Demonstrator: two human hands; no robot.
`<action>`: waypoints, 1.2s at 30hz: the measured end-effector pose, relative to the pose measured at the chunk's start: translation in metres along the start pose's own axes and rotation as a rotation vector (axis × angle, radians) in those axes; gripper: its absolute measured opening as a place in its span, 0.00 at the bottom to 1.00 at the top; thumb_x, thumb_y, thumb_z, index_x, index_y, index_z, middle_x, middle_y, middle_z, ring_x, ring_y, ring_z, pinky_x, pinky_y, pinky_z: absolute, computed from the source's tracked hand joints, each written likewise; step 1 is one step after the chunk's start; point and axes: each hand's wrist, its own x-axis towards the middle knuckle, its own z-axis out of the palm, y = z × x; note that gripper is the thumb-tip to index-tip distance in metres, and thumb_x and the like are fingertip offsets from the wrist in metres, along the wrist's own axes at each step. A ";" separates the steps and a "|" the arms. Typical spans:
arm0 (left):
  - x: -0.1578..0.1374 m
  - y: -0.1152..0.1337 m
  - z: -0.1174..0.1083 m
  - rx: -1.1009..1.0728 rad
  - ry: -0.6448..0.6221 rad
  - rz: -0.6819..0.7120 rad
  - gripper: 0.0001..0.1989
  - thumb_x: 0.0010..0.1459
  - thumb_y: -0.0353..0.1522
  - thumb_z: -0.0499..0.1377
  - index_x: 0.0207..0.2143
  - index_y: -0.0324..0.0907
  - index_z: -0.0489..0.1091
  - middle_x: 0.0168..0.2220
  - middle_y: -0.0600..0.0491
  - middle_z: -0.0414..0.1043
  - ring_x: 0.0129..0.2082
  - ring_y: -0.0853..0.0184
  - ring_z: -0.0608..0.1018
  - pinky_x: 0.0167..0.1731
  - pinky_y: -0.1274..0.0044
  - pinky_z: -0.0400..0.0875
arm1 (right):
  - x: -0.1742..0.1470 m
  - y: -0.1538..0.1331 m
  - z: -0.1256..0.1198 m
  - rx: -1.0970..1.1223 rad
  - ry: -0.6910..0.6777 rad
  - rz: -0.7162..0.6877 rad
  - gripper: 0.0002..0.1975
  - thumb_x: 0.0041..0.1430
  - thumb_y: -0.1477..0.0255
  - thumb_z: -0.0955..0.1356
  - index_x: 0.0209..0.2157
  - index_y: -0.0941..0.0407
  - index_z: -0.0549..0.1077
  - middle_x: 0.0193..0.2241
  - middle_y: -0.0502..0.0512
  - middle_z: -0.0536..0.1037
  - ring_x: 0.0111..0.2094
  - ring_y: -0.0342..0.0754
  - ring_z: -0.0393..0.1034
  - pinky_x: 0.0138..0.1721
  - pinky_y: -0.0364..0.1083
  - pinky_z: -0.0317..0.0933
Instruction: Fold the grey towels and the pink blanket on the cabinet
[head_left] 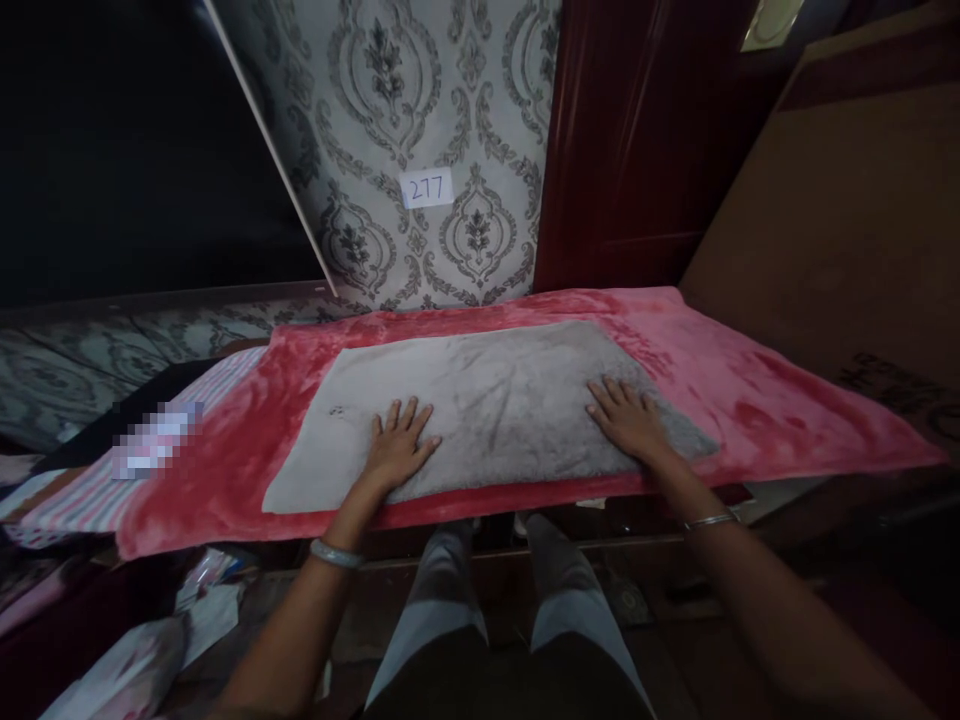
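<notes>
A grey plush cloth [510, 400], roughly rectangular, lies spread flat on a red and pink fleece blanket [225, 460]. My left hand [400, 445] rests palm down on the cloth's left half, fingers spread. Toward its right end, my right hand [628, 415] also lies flat with the fingers apart. Neither hand grips anything. Light creases run across the middle of the cloth, and a small dark mark shows near its left side. The surface under the blanket is mostly hidden.
A large dark screen [142, 150] stands at the back left. Behind the blanket, a paper label [427, 187] reading 277 is on the patterned wall. A big cardboard box [847, 220] leans at the right. Striped fabric [82, 490] sticks out at left, with plastic bags [135, 670] below.
</notes>
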 end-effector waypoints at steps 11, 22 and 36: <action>0.022 0.212 0.005 -0.161 0.050 0.527 0.36 0.67 0.51 0.48 0.71 0.43 0.53 0.74 0.41 0.46 0.73 0.50 0.50 0.69 0.49 0.43 | -0.003 0.006 0.014 0.037 0.070 -0.026 0.32 0.71 0.54 0.50 0.71 0.48 0.56 0.71 0.56 0.54 0.71 0.62 0.48 0.65 0.69 0.49; 0.004 0.099 0.004 -0.088 -0.051 0.142 0.41 0.64 0.57 0.46 0.73 0.46 0.50 0.75 0.43 0.38 0.74 0.50 0.42 0.69 0.49 0.37 | -0.003 0.013 0.023 0.037 0.081 -0.039 0.35 0.69 0.51 0.49 0.71 0.49 0.56 0.71 0.57 0.55 0.70 0.63 0.50 0.65 0.67 0.51; -0.044 -0.059 -0.008 0.100 0.082 -0.406 0.36 0.67 0.50 0.43 0.71 0.41 0.54 0.74 0.41 0.45 0.73 0.44 0.49 0.67 0.48 0.48 | 0.002 0.006 0.006 0.059 0.021 -0.005 0.32 0.69 0.56 0.52 0.70 0.50 0.60 0.70 0.56 0.58 0.69 0.63 0.53 0.65 0.67 0.52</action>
